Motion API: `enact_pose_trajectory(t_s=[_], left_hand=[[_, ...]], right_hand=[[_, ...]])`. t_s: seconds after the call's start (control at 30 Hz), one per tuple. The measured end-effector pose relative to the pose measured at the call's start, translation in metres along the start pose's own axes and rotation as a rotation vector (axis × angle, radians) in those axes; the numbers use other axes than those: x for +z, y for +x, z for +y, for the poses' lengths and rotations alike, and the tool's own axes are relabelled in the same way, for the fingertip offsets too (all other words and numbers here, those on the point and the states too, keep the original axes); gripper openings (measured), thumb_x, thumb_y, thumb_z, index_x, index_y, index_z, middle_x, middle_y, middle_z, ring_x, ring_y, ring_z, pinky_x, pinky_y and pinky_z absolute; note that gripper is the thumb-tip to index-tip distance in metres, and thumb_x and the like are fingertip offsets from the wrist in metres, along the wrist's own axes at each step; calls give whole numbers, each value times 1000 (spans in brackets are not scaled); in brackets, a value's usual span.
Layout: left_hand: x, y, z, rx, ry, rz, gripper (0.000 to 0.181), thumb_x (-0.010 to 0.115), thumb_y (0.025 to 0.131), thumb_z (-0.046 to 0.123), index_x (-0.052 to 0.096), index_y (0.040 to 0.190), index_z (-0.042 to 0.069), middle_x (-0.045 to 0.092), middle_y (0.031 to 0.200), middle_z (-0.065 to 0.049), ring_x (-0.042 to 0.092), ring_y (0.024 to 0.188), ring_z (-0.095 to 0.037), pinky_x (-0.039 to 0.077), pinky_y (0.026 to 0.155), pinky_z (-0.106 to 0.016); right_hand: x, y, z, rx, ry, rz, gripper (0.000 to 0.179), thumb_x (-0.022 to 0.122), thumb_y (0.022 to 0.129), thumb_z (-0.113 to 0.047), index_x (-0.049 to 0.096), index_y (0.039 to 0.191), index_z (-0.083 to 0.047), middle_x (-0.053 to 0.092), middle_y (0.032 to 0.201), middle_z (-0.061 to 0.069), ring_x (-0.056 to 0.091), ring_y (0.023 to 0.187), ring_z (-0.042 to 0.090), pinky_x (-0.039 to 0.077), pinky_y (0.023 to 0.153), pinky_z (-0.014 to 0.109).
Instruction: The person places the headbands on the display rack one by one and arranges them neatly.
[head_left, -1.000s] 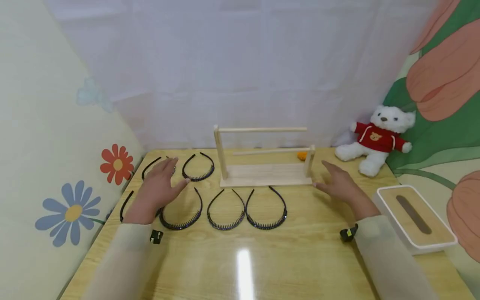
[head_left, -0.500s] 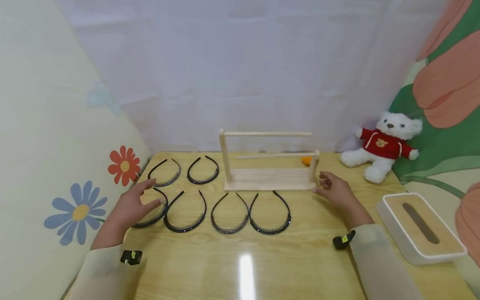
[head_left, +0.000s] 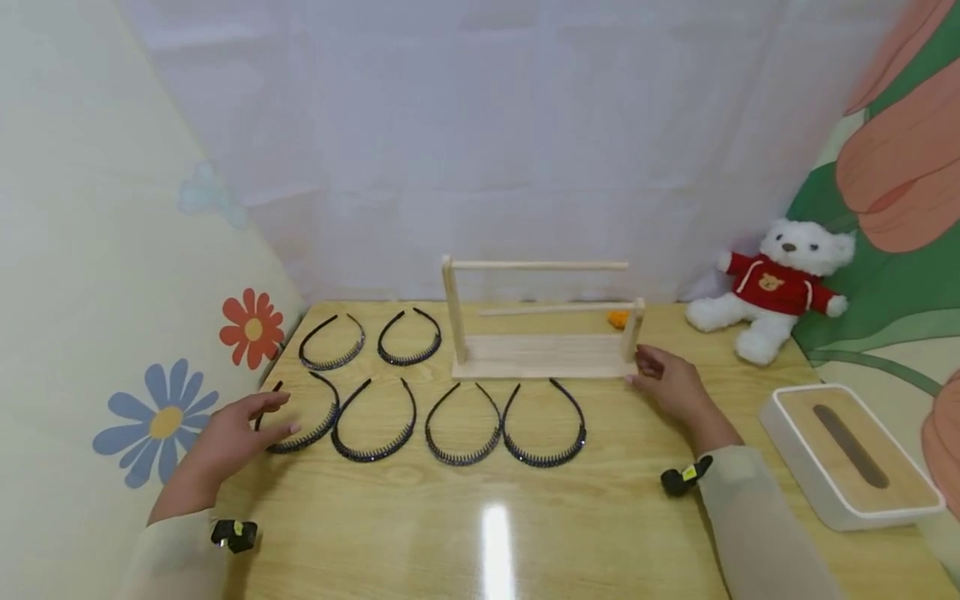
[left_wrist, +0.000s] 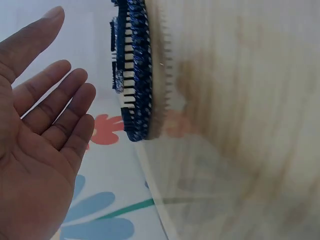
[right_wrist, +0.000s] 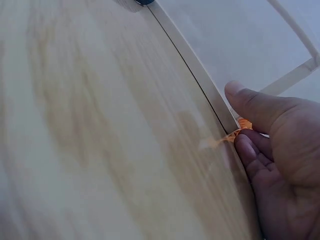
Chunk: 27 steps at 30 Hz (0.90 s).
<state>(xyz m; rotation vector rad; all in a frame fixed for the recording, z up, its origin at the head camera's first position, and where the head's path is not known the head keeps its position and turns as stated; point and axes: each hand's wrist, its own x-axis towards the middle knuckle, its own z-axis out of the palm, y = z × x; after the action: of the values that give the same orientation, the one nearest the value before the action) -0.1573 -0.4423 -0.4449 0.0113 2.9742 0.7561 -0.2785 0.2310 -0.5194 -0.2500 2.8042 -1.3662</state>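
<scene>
Dark toothed headbands lie in two rows on the table. My left hand (head_left: 238,429) is over the front row's leftmost headband (head_left: 335,408); its fingers are relaxed and slightly bent, with nothing between them. In the left wrist view the palm (left_wrist: 35,175) faces the teeth of a glittery headband (left_wrist: 139,70), with a gap between. A pale wooden stand (head_left: 543,357) with two rods stands behind the front row. My right hand (head_left: 670,385) is at its right end, thumb at the front corner and fingers curled by the post. In the right wrist view thumb and fingers hold the end of the base (right_wrist: 192,62).
A white box with a slotted wooden lid (head_left: 851,454) stands at the right. Behind it sits a white teddy bear in a red top (head_left: 780,287). A small orange thing (head_left: 618,319) lies behind the stand. A pale curtain (head_left: 480,150) closes off the back.
My left hand has moved left and toward me, from over the back-left headband to the front-left one. My right hand has drawn in to the stand's right end, its fingers curling.
</scene>
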Motion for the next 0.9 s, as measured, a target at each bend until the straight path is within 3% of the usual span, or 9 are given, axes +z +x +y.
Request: enact_pose_trajectory(t_s=[0.2, 0.57, 0.73, 0.9], left_hand=[[2, -1, -6, 2, -2, 14, 64, 77, 104, 37, 59, 150, -3, 56, 153, -35, 50, 137, -62, 51, 104, -73], [3, -3, -3, -11, 80, -48, 58, 86, 96, 29, 67, 145, 3, 59, 149, -38, 49, 137, -65, 50, 105, -74], [6, -2, -6, 7, 105, -39, 49, 89, 93, 19, 73, 135, 0, 74, 133, -27, 58, 132, -60, 52, 105, -71], [10, -4, -15, 37, 126, -38, 32, 87, 93, 11, 80, 123, 2, 79, 122, -21, 65, 124, -55, 55, 103, -69]], right_hand=[[-2, 2, -3, -20, -46, 25, 58, 79, 102, -17, 58, 152, 6, 70, 137, 29, 70, 127, 41, 56, 113, 53], [-5, -2, -3, -19, -105, 34, 49, 77, 105, -20, 65, 146, 5, 71, 134, 28, 69, 126, 44, 55, 112, 58], [-4, -2, -5, -20, -92, 42, 47, 77, 104, -19, 67, 144, 5, 72, 133, 28, 70, 124, 43, 56, 111, 57], [-2, -1, -2, -18, -96, 31, 46, 77, 104, -19, 67, 143, 4, 72, 134, 27, 71, 124, 43, 56, 111, 57]])
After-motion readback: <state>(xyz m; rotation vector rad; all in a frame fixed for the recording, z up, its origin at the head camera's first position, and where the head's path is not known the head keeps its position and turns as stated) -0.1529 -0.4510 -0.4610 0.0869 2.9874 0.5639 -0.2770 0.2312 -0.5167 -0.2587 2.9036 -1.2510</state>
